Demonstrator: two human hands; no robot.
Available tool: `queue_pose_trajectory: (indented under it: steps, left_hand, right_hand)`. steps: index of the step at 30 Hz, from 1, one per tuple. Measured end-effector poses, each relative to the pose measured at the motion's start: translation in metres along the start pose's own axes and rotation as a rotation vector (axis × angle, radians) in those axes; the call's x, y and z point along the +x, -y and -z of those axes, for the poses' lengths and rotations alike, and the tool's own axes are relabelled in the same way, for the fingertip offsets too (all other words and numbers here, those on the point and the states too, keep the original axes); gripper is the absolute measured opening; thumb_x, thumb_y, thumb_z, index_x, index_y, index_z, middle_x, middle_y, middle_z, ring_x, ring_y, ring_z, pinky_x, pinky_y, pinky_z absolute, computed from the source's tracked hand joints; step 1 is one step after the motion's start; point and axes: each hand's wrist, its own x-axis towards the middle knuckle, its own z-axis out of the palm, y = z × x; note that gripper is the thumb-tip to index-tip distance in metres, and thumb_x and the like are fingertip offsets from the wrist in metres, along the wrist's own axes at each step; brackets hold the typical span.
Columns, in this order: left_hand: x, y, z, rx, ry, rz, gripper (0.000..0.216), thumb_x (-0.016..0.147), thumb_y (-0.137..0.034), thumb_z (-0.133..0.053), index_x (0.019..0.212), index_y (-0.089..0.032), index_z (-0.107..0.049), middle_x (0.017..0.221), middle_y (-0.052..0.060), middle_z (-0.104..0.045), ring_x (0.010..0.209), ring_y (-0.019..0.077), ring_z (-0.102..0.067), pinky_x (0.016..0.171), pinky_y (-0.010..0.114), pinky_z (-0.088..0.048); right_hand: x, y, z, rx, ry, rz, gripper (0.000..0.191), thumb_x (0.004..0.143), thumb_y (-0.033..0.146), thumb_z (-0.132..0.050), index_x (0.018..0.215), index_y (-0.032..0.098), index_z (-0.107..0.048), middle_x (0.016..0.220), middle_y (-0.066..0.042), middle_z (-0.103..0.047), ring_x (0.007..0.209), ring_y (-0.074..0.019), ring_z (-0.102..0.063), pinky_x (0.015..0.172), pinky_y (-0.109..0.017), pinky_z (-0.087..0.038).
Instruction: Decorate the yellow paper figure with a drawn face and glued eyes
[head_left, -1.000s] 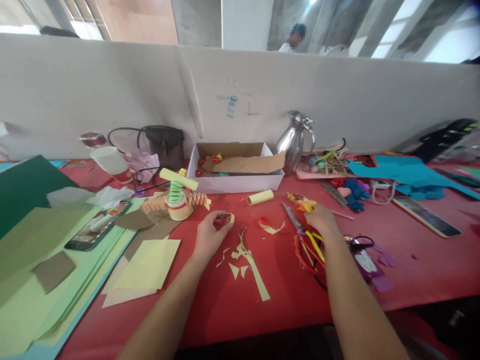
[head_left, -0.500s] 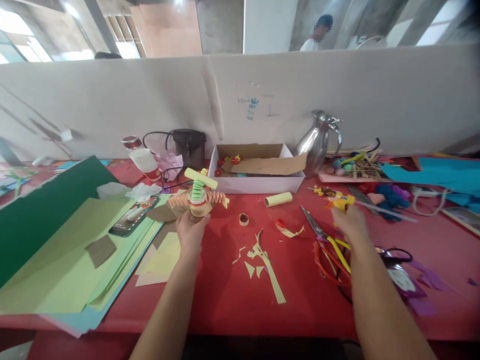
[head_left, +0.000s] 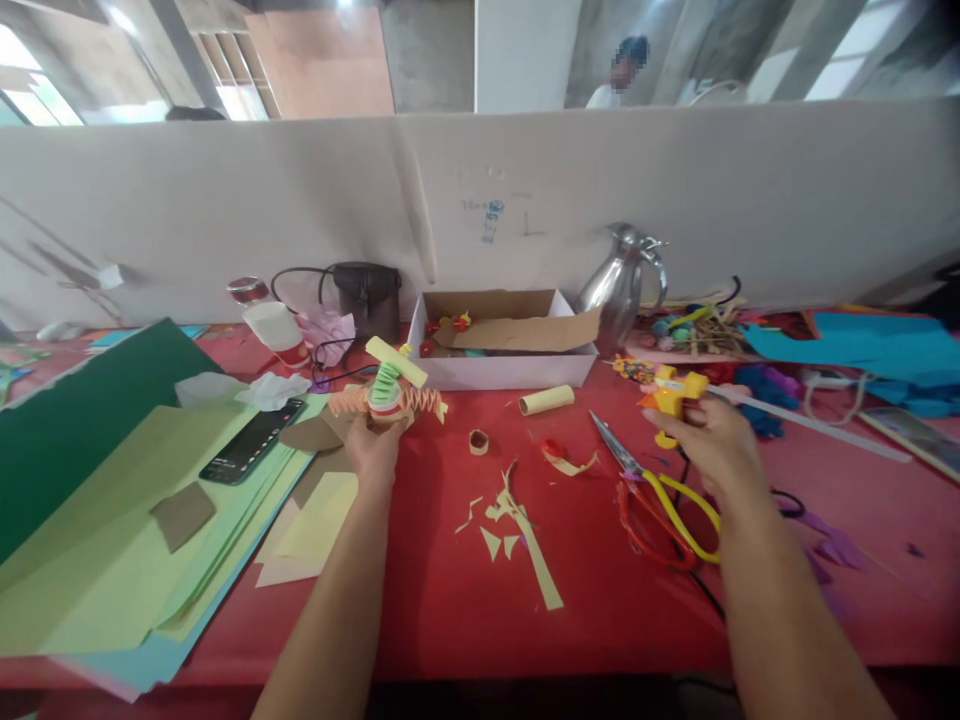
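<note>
My left hand [head_left: 373,447] grips the base of a paper craft [head_left: 388,388]: a tape roll with orange folded arms, a green pleated neck and a yellow rolled tube on top. My right hand [head_left: 711,437] holds a yellow glue gun [head_left: 670,395] a little above the red table [head_left: 600,600]. A small paper ring [head_left: 478,441] lies on the cloth between my hands. Yellow paper scraps [head_left: 517,525] lie near the table's front. Scissors with yellow and red handles [head_left: 652,490] rest under my right forearm.
A white cardboard box [head_left: 502,365] and a steel jug [head_left: 624,280] stand at the back. A yellow paper roll [head_left: 547,400] lies before the box. Green and yellow sheets [head_left: 112,520] with a phone [head_left: 251,440] cover the left. Blue paper [head_left: 862,345] and craft bits lie right.
My left hand let go of the small paper ring and moved left to grasp the paper craft. My right hand picked up the yellow glue gun and raised it.
</note>
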Motion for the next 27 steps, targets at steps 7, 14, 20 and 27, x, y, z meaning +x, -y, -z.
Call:
queue_pose_trajectory:
  steps: [7, 14, 20, 27]
  left_hand:
    - [-0.012, -0.016, -0.001, -0.411, 0.065, 0.038, 0.05, 0.054, -0.022, -0.084, 0.096, -0.015, -0.058, 0.09, 0.003, -0.068, 0.084, 0.0158, -0.066, 0.083, 0.032, -0.054]
    - [-0.033, -0.047, -0.005, -0.643, 0.233, 0.039, 0.039, 0.06, -0.015, -0.084, 0.094, -0.014, -0.065, 0.091, 0.0, -0.072, 0.081, 0.01, -0.066, 0.081, 0.021, -0.052]
    - [-0.041, -0.062, -0.006, -0.708, 0.265, 0.032, 0.027, 0.063, -0.01, -0.082, 0.085, -0.013, -0.067, 0.083, -0.003, -0.074, 0.082, 0.0095, -0.065, 0.084, 0.021, -0.052]
    - [-0.054, -0.072, -0.004, -0.924, 0.478, 0.325, 0.02, 0.064, -0.019, -0.082, 0.078, -0.017, -0.068, 0.084, 0.002, -0.074, 0.084, 0.0158, -0.068, 0.082, 0.027, -0.054]
  right_hand:
    - [-0.014, 0.03, 0.014, -0.44, -0.227, 0.243, 0.039, 0.081, 0.044, -0.064, 0.11, 0.018, -0.061, 0.108, -0.018, -0.072, 0.1, -0.0317, -0.069, 0.088, -0.04, -0.053]
    - [-0.043, 0.069, 0.04, -0.695, -0.305, 0.247, 0.041, 0.086, 0.043, -0.061, 0.117, 0.018, -0.056, 0.109, -0.017, -0.069, 0.104, -0.0342, -0.064, 0.085, -0.042, -0.049]
    - [-0.073, 0.105, 0.081, -0.179, -0.221, 0.286, 0.027, 0.086, 0.044, -0.063, 0.105, 0.024, -0.06, 0.091, -0.005, -0.068, 0.071, -0.0186, -0.062, 0.065, -0.031, -0.05]
    - [-0.109, 0.09, 0.022, 0.203, 0.239, -0.025, 0.027, 0.081, 0.045, -0.069, 0.074, 0.019, -0.063, 0.073, -0.003, -0.064, 0.063, -0.0152, -0.056, 0.056, -0.027, -0.045]
